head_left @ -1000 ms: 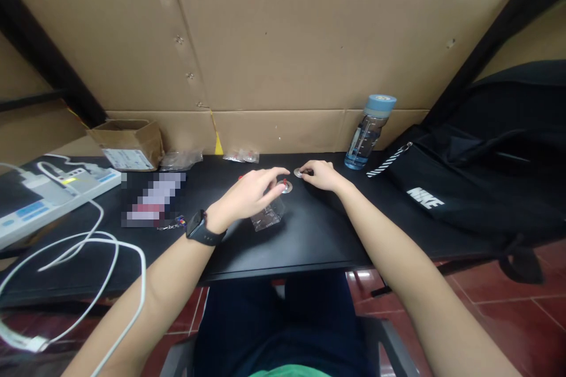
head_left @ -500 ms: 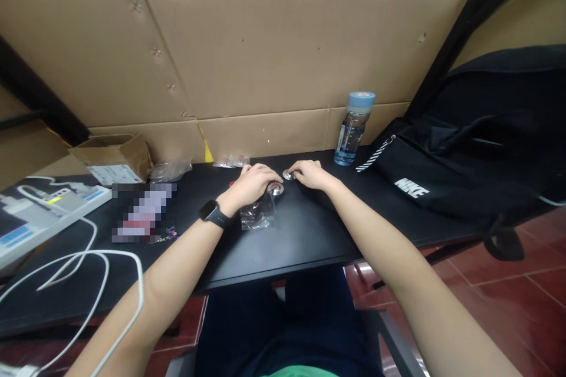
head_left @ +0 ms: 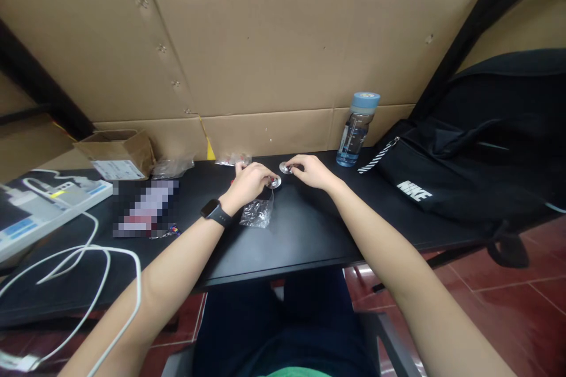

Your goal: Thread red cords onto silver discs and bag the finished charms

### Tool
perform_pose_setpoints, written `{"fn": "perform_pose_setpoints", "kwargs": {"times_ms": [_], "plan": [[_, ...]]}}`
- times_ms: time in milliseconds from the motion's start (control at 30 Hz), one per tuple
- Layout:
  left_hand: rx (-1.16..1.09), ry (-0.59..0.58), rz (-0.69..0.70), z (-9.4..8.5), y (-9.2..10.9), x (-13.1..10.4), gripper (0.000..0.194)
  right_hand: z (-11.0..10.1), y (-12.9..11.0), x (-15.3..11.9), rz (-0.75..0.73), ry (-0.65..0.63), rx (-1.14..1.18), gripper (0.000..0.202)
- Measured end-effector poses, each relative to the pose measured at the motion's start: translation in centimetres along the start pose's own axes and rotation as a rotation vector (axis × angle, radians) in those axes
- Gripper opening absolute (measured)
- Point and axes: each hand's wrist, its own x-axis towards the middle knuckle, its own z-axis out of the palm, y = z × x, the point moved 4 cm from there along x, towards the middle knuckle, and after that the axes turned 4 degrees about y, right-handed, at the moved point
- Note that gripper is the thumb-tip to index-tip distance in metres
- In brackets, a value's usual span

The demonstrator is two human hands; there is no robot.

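My left hand (head_left: 248, 186), with a black watch on the wrist, is closed on a shiny round metal disc (head_left: 276, 182) with a bit of red at its middle. Just right of it, my right hand (head_left: 313, 171) pinches a second shiny metal disc (head_left: 283, 168) between thumb and fingers. The two discs are apart, close above or on the black table (head_left: 300, 235); whether they touch it I cannot tell. Below my left hand lies a crumpled clear plastic bag (head_left: 257, 215). Something red, partly hidden, shows behind my left fingers.
Along the cardboard wall stand an open carton (head_left: 119, 156), clear plastic wrap (head_left: 172, 167), a small bag with red bits (head_left: 227, 159) and a blue-lidded bottle (head_left: 356, 129). A black backpack (head_left: 460, 164) fills the right; a power strip (head_left: 57, 212) with white cables lies left.
The right-hand disc has moved slightly left and tilted. My left hand has shifted a little, showing its disc more from the side. The whole view has drifted slightly.
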Motion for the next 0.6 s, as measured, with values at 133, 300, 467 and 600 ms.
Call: {"fn": "perform_pose_setpoints", "kwargs": {"times_ms": [133, 300, 467, 600], "plan": [[0.038, 0.143, -0.102, -1.6, -0.5, -0.3, 0.029, 0.2, -1.7, -0.1, -0.117, -0.05, 0.062, 0.037], [0.005, 0.302, -0.207, -3.6, -0.9, -1.0, 0.02, 0.6, -2.1, -0.4, -0.123, -0.109, 0.057, 0.036], [-0.145, 0.393, -0.34, -4.4, -1.5, -1.7, 0.013, -0.3, -2.0, -0.2, -0.047, 0.089, 0.244, 0.033], [-0.477, 0.455, -0.452, -3.6, -2.0, -1.8, 0.013, -0.7, -2.6, -0.1, 0.09, 0.267, 0.536, 0.024]]}}
